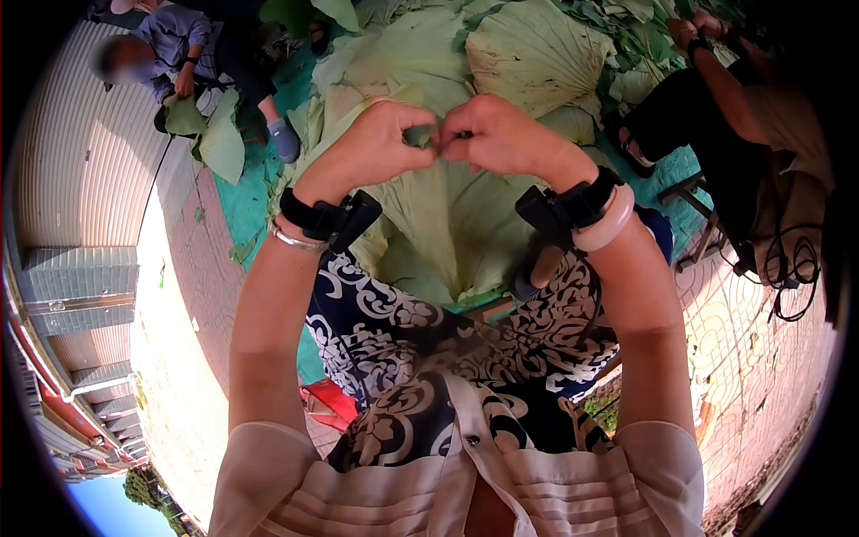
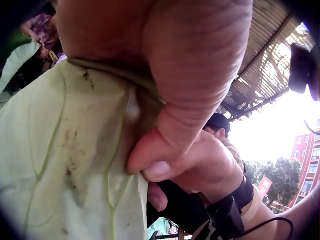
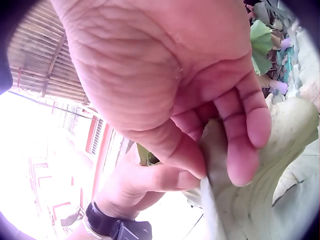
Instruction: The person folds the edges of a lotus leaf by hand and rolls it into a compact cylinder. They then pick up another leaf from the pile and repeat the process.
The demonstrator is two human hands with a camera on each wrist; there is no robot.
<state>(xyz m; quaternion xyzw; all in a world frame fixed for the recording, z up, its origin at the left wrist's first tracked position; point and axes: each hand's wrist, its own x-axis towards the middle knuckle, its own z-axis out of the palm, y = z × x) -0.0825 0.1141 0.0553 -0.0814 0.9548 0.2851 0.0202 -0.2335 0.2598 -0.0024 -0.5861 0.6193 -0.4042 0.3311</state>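
A large pale green lotus leaf (image 1: 438, 224) with raised veins hangs from my two hands, spread over my lap side. My left hand (image 1: 376, 139) pinches its upper edge between thumb and fingers. Right beside it, fingertips nearly meeting, my right hand (image 1: 510, 134) also pinches the edge. In the left wrist view the leaf (image 2: 45, 145) shows brown spots, and its edge is folded over under the left fingers. In the right wrist view the leaf (image 3: 240, 200) passes between the right thumb and fingers, with its surface creased.
More big leaves (image 1: 537, 54) lie piled ahead on a green sheet (image 1: 246, 201). A person (image 1: 170, 54) at the upper left handles leaves; another person (image 1: 707, 98) sits at the right, near a low stool (image 1: 689, 192) and a black cable (image 1: 792, 268).
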